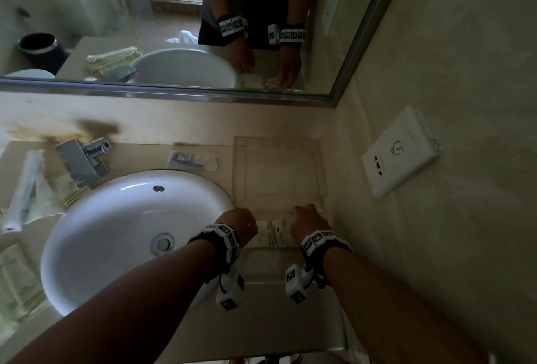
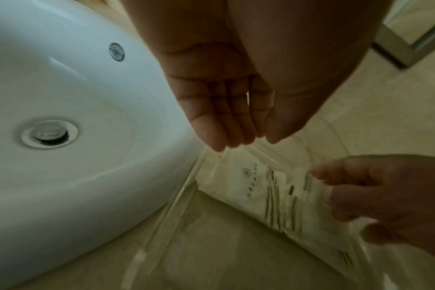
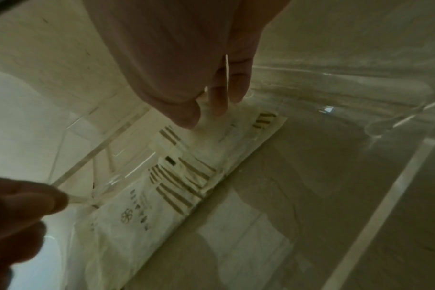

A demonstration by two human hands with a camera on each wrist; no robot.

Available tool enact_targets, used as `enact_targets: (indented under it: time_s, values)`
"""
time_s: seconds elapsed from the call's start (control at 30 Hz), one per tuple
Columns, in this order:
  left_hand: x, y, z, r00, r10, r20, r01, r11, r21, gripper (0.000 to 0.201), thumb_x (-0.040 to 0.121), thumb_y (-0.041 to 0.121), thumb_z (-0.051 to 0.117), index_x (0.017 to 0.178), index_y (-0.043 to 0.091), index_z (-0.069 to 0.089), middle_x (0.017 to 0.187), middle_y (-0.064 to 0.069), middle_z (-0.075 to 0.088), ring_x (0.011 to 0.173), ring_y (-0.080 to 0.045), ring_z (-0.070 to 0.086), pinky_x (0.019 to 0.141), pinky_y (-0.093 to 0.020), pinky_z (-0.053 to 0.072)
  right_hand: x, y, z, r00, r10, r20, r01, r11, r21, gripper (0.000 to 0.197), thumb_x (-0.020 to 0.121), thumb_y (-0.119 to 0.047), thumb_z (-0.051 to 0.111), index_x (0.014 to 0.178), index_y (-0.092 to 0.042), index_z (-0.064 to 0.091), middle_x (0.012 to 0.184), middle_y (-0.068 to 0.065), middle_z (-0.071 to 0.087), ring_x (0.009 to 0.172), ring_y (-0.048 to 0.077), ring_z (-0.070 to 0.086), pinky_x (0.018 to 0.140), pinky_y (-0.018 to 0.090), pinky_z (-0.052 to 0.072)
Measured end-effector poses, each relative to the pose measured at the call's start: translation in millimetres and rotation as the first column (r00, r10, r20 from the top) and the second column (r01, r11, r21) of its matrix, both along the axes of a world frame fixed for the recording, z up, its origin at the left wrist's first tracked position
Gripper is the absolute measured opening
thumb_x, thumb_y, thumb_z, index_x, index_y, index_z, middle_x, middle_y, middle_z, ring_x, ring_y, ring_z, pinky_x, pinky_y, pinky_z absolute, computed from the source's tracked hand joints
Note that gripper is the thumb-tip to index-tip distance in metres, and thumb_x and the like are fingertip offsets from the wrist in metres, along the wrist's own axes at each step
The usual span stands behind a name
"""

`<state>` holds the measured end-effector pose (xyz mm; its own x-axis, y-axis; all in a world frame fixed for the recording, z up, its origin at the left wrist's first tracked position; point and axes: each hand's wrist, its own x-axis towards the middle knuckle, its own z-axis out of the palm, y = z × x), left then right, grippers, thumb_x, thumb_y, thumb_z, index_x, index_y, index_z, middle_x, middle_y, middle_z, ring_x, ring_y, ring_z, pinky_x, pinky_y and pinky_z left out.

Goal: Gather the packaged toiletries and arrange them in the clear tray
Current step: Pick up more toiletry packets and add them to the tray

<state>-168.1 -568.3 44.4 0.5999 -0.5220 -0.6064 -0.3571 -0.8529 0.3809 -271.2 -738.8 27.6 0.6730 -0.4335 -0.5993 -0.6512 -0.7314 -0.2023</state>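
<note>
The clear tray (image 1: 279,160) stands right of the sink, against the side wall. A white packet with gold print (image 1: 275,233) lies flat along its near end. It shows close in the left wrist view (image 2: 273,196) and the right wrist view (image 3: 162,196). My left hand (image 1: 241,224) is at the packet's left end, and its straight fingertips (image 2: 234,139) touch the wrapper by the tray wall (image 2: 176,200). My right hand (image 1: 308,221) is at the other end, where its curled fingers (image 3: 219,104) and thumb pinch the wrapper.
A clear packet with a dark item (image 1: 193,159) lies behind the white sink (image 1: 130,233). Left of the chrome faucet (image 1: 82,163) lie a long white packet (image 1: 23,189) and further pale packets (image 1: 17,282). A wall socket (image 1: 401,151) is at the right.
</note>
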Motion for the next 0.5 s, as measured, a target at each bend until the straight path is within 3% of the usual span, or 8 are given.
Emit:
enact_targets:
  time_s: [0.07,0.17,0.3,0.4,0.5]
  values:
    - [-7.3,-9.9,-2.0,0.994,-0.095,-0.061,0.097,0.995,0.034,0.035,0.095,0.029,0.047,0.113,0.007,0.067,0.121,-0.006,0.065,0.11,-0.025,0.061,0.09,-0.031,0.047,-3.6,1.5,-2.2,0.998,-0.036,0.049,0.036,0.999,0.0,0.046,0.093,-0.023,0.041,0.138,-0.026,0.044,0.145,0.006,0.029,0.12,0.029,0.052,0.099,0.039,0.047]
    - [-20.3,-18.1,-7.6,0.978,-0.189,-0.083,0.195,0.978,0.069,0.036,0.096,0.03,0.048,0.124,0.013,0.064,0.131,-0.003,0.06,0.12,-0.023,0.057,0.098,-0.03,0.044,-14.6,4.7,-4.0,0.988,-0.084,0.13,0.085,0.996,-0.002,0.043,0.09,-0.022,0.047,0.132,-0.027,0.05,0.143,0.003,0.032,0.12,0.026,0.052,0.099,0.035,0.046]
    - [-26.9,-23.0,-13.6,0.974,-0.218,-0.058,0.221,0.973,0.058,0.042,0.091,0.034,0.057,0.13,0.019,0.061,0.134,-0.007,0.057,0.117,-0.027,0.059,0.099,-0.034,0.049,-26.4,9.8,-2.7,0.988,0.017,0.154,-0.009,0.998,-0.056,0.031,0.087,-0.032,0.05,0.116,-0.031,0.061,0.133,0.002,0.042,0.118,0.023,0.048,0.097,0.033,0.043]
    - [-26.2,-24.7,-16.5,0.973,-0.224,-0.056,0.228,0.971,0.077,0.05,0.088,0.039,0.058,0.134,0.02,0.057,0.139,-0.009,0.048,0.119,-0.03,0.057,0.101,-0.038,0.049,-33.1,16.6,-4.6,0.99,0.115,0.078,-0.107,0.99,-0.094,0.032,0.089,-0.04,0.051,0.119,-0.036,0.062,0.132,0.002,0.045,0.12,0.026,0.046,0.099,0.039,0.044]
    - [-25.5,-22.4,-22.8,0.97,-0.242,-0.034,0.244,0.966,0.09,0.055,0.089,0.042,0.058,0.138,0.018,0.051,0.143,-0.01,0.036,0.123,-0.03,0.051,0.105,-0.036,0.044,-40.4,23.2,-8.4,0.993,0.042,0.108,-0.039,0.999,-0.03,0.043,0.085,-0.041,0.063,0.126,-0.033,0.056,0.136,0.002,0.045,0.123,0.027,0.045,0.1,0.039,0.043]
